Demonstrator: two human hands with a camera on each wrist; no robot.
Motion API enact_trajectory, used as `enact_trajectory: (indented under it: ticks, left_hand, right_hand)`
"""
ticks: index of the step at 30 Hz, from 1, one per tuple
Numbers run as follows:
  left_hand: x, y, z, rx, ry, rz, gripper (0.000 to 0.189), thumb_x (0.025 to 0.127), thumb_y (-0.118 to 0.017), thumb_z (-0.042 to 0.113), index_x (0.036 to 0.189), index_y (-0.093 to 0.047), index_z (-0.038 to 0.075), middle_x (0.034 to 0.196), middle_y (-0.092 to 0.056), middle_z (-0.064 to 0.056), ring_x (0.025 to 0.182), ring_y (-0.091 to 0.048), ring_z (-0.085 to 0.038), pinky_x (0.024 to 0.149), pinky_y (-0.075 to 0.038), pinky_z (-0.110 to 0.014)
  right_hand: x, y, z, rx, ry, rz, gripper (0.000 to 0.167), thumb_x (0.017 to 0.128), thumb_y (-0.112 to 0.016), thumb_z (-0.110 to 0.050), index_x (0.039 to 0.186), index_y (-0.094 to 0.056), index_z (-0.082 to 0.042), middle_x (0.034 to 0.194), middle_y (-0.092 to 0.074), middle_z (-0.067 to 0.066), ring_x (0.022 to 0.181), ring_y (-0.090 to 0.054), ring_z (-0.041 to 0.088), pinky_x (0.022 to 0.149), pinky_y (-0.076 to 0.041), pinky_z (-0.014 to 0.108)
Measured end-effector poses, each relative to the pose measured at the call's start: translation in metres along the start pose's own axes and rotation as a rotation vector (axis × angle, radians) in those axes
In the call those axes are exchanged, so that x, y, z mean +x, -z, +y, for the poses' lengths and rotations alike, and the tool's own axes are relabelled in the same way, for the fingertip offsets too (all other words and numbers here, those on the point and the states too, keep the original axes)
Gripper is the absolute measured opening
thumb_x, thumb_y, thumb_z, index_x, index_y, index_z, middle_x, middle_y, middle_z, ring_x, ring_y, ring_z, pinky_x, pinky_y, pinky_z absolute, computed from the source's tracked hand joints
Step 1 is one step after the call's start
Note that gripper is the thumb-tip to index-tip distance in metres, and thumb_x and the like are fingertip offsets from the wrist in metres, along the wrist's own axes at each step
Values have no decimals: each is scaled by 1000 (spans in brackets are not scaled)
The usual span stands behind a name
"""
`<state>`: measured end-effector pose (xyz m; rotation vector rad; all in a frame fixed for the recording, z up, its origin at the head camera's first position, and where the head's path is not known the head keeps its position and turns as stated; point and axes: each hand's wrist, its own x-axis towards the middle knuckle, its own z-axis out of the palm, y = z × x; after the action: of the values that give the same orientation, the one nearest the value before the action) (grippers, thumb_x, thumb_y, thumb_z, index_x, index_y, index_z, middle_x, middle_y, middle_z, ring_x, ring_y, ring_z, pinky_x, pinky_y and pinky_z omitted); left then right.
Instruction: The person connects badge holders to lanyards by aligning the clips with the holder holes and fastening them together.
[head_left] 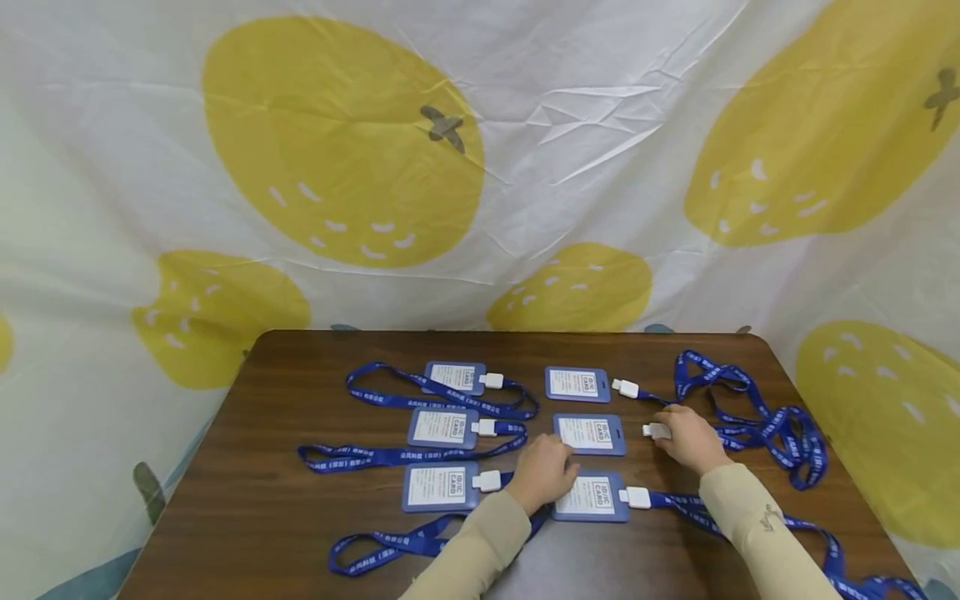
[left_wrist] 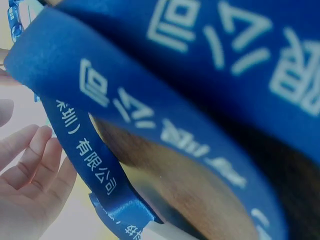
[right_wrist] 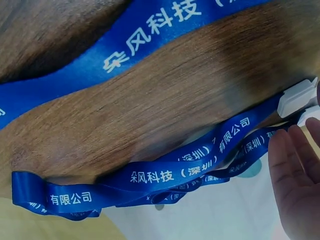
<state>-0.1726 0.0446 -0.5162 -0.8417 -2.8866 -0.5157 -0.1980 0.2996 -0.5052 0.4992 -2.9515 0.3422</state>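
My left hand point(head_left: 546, 473) reaches over the table, its fingertips at the lower left corner of the middle blue ID card holder point(head_left: 588, 435) of the right column. In the left wrist view its fingers point(left_wrist: 42, 165) are loosely bent beside a blue lanyard point(left_wrist: 95, 160) with white lettering. To the right, my right hand point(head_left: 690, 437) pinches a white lanyard clip point(head_left: 656, 431), which points at the slotted end of that holder with a gap between them. The clip's blue strap point(head_left: 780, 433) trails off right in loose loops.
Above, another card holder point(head_left: 577, 384) lies apart from its white clip point(head_left: 627, 388). The lowest right holder point(head_left: 590, 497) has a clip point(head_left: 637, 497) at its slot. Three holders with lanyards, including the top one point(head_left: 455, 377), line the left. A lemon-print cloth point(head_left: 570, 208) hangs behind the table.
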Motion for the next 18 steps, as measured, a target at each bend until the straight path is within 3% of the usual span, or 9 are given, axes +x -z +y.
enact_trajectory:
  ticks: [4, 13, 18]
  left_hand:
    - [2, -2, -3, -9, -4, 13, 20, 80, -63, 24, 64, -64, 11, 68, -55, -1, 65, -52, -16, 56, -42, -25]
    - [7, 4, -7, -6, -4, 45, 17, 78, -62, 22, 69, -66, 7, 69, -56, -4, 65, -53, -18, 51, -44, -27]
    - [14, 9, -11, -12, 23, 46, 17, 76, -63, 19, 80, -67, 3, 76, -56, -7, 72, -56, -21, 61, -48, -29]
  right_hand:
    - [3, -4, 2, -24, 0, -19, 26, 65, -74, 1, 89, -66, 2, 86, -61, 16, 80, -58, 34, 69, -49, 46]
    - [4, -6, -1, -47, -13, -59, 16, 68, -71, 2, 83, -66, -1, 76, -60, 10, 73, -58, 31, 64, -48, 45]
    - [4, -5, -1, -57, 8, -47, 11, 67, -71, 2, 73, -64, -4, 69, -56, 6, 67, -57, 29, 59, -47, 43]
